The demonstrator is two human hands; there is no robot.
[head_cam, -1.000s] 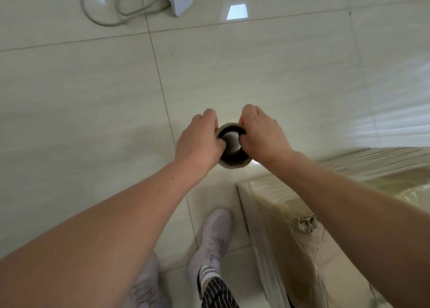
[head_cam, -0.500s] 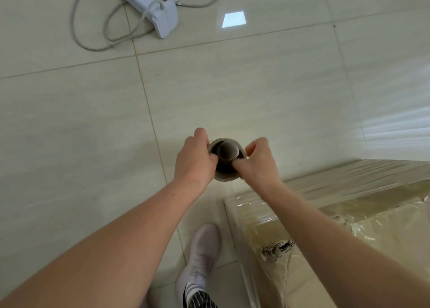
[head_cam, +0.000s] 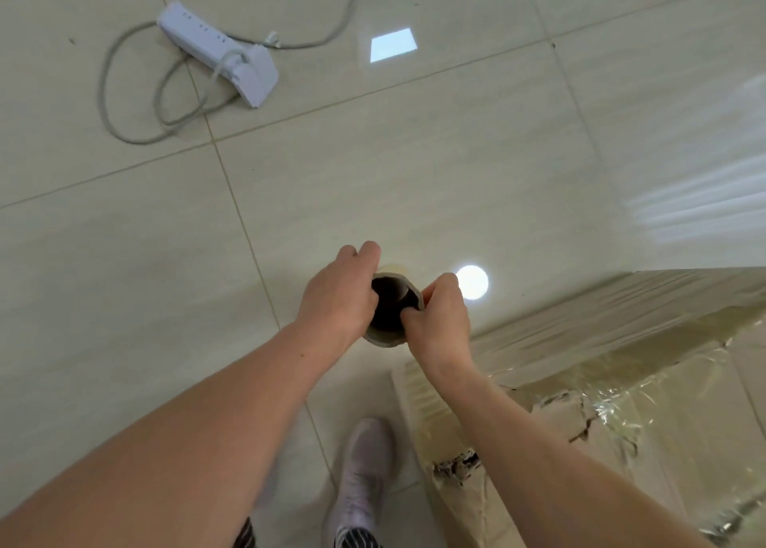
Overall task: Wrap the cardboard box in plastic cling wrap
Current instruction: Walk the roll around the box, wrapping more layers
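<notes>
Looking down, centre of frame: both hands on a grey-brown cardboard tube (head_cam: 384, 339), the core of the cling-wrap roll, seen end-on with its dark hollow facing the camera. Left hand (head_cam: 338, 294) curled round the tube's left side, its thumb hooked at the rim. Right hand (head_cam: 439, 323) pinched the right rim, with the thumb tucked into the opening. Both hands were grasping the tube – neither was loose. Forearms bare, running in from the lower corners.

Large brown cardboard box (head_cam: 551, 417) sat on the floor at lower right, just beside and below the right forearm. Its top and near side were already covered in glossy clear film (head_cam: 621, 311), wrinkled and catching the light. The cardboard was torn and ragged at the near corner, under the forearm. A translucent streaked sheet of film (head_cam: 704, 199) showed at the right edge of the frame, above the box's far edge; where it met the roll could not be seen.

Pale beige tiled floor (head_cam: 414, 174) – glossy, with a round light reflection (head_cam: 471, 282) just right of the hands. A pale shoe (head_cam: 364, 464) stood at bottom centre, close to the box's near corner. In the upper left of the frame lay a white power strip (head_cam: 219, 52) with a looped grey cable (head_cam: 141, 141), well apart from the box.
</notes>
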